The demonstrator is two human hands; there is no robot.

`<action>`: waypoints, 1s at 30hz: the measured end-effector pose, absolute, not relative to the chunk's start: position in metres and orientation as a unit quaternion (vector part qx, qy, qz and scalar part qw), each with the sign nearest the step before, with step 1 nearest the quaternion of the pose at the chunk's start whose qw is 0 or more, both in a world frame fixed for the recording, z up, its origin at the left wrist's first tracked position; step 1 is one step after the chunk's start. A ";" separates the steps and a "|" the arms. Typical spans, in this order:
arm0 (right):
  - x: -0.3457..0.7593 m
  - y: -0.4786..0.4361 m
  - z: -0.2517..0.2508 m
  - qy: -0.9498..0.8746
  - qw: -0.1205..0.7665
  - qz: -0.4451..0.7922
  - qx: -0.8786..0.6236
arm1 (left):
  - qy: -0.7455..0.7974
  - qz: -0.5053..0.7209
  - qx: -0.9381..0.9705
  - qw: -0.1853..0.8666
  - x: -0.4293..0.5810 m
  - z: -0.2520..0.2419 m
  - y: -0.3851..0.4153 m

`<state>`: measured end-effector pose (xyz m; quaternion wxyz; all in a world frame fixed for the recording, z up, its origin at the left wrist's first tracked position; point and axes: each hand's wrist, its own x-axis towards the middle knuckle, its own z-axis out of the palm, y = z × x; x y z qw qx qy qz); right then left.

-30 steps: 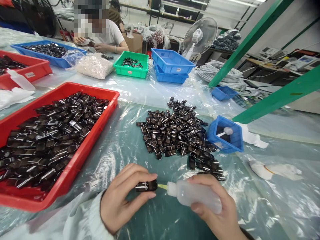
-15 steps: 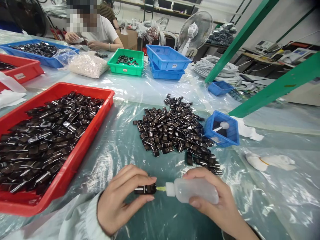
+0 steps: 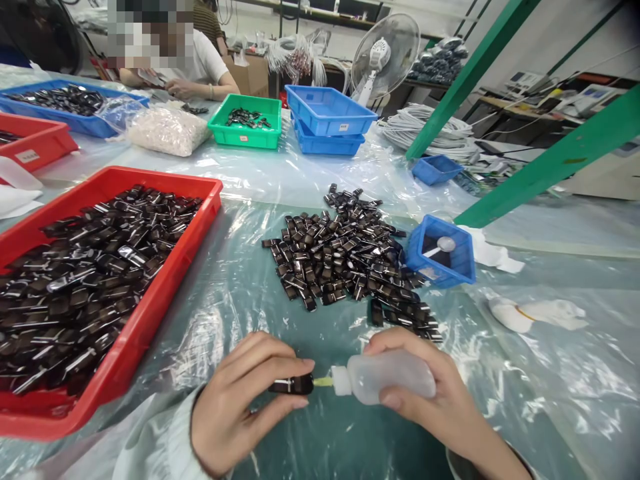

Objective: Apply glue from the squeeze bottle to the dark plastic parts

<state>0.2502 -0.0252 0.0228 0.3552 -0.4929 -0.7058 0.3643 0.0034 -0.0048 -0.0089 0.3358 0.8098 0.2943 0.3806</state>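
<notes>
Between the thumb and fingers of my left hand (image 3: 250, 400) is a small glossy black plastic piece (image 3: 295, 385), lying lengthwise with its right end showing. My right hand (image 3: 425, 393) is wrapped round a translucent white squeeze bottle (image 3: 390, 378), tilted on its side. The bottle's thin yellow-green nozzle (image 3: 323, 382) points left and meets the right end of the piece. Just beyond both hands lies a loose heap of similar black pieces (image 3: 340, 257) on the plastic-covered table.
At left stands a large red tray (image 3: 200, 233) full of black pieces. A small blue bin (image 3: 443, 273) with a spoon sits right of the heap, near a white cloth bundle (image 3: 537, 312). Farther back are a green tray (image 3: 245, 138), stacked blue trays (image 3: 330, 120) and a co-worker (image 3: 200, 67).
My left thumb and fingers have closed in a little on the black piece. The bottle nozzle stays at its end. The whole view has shifted slightly, and the co-worker's hands have moved.
</notes>
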 end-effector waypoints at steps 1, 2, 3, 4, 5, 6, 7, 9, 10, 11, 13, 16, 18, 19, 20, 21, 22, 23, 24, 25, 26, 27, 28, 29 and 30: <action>0.250 -0.025 0.023 -0.705 0.355 0.369 -0.490 | 0.295 0.379 0.811 0.335 0.003 -0.009 -0.005; 0.251 -0.025 0.022 -0.704 0.356 0.375 -0.486 | 0.296 0.377 0.811 0.333 0.003 -0.009 -0.005; 0.251 -0.025 0.022 -0.702 0.358 0.380 -0.484 | 0.298 0.376 0.812 0.332 0.003 -0.009 -0.005; 0.251 -0.024 0.022 -0.700 0.358 0.385 -0.483 | 0.299 0.375 0.813 0.331 0.003 -0.009 -0.006; 0.251 -0.024 0.022 -0.699 0.358 0.387 -0.483 | 0.300 0.374 0.813 0.330 0.003 -0.009 -0.006; 0.251 -0.024 0.022 -0.697 0.356 0.389 -0.485 | 0.301 0.374 0.813 0.330 0.003 -0.009 -0.006; 0.251 -0.023 0.023 -0.696 0.354 0.391 -0.487 | 0.300 0.372 0.813 0.332 0.003 -0.009 -0.006; 0.252 -0.023 0.024 -0.694 0.350 0.397 -0.489 | 0.297 0.371 0.812 0.337 0.004 -0.009 -0.006; 0.252 -0.023 0.024 -0.693 0.350 0.399 -0.488 | 0.295 0.371 0.812 0.340 0.004 -0.009 -0.006; 0.252 -0.023 0.024 -0.691 0.351 0.401 -0.488 | 0.294 0.372 0.812 0.341 0.004 -0.009 -0.006; 0.253 -0.023 0.024 -0.689 0.352 0.403 -0.489 | 0.295 0.373 0.811 0.341 0.004 -0.008 -0.006; 0.254 -0.024 0.024 -0.683 0.356 0.401 -0.496 | 0.303 0.375 0.806 0.343 0.004 -0.008 -0.006; 0.254 -0.024 0.024 -0.675 0.365 0.404 -0.498 | 0.311 0.378 0.802 0.342 0.004 -0.009 -0.007; 0.254 -0.025 0.024 -0.671 0.369 0.407 -0.498 | 0.322 0.375 0.800 0.339 0.003 -0.010 -0.007; 0.254 -0.025 0.024 -0.669 0.371 0.410 -0.496 | 0.336 0.369 0.799 0.336 0.003 -0.011 -0.008; 0.253 -0.024 0.024 -0.669 0.373 0.410 -0.496 | 0.353 0.359 0.798 0.331 0.003 -0.012 -0.009; 0.253 -0.024 0.023 -0.671 0.373 0.407 -0.495 | 0.369 0.347 0.797 0.328 0.003 -0.013 -0.011; 0.252 -0.024 0.023 -0.673 0.372 0.403 -0.496 | 0.383 0.335 0.796 0.328 0.003 -0.014 -0.012; 0.252 -0.024 0.022 -0.676 0.371 0.399 -0.497 | 0.388 0.326 0.796 0.331 0.003 -0.015 -0.013; 0.252 -0.024 0.022 -0.678 0.369 0.396 -0.498 | 0.389 0.319 0.797 0.334 0.003 -0.015 -0.013; 0.252 -0.024 0.021 -0.679 0.367 0.395 -0.498 | 0.386 0.313 0.799 0.339 0.003 -0.015 -0.014; 0.252 -0.024 0.020 -0.679 0.365 0.396 -0.499 | 0.381 0.307 0.801 0.345 0.003 -0.014 -0.014; 0.252 -0.024 0.020 -0.679 0.363 0.398 -0.499 | 0.376 0.302 0.802 0.353 0.002 -0.014 -0.014; 0.252 -0.024 0.019 -0.678 0.361 0.399 -0.501 | 0.370 0.297 0.803 0.361 0.002 -0.013 -0.014; 0.252 -0.024 0.019 -0.678 0.361 0.398 -0.502 | 0.366 0.293 0.803 0.368 0.002 -0.012 -0.013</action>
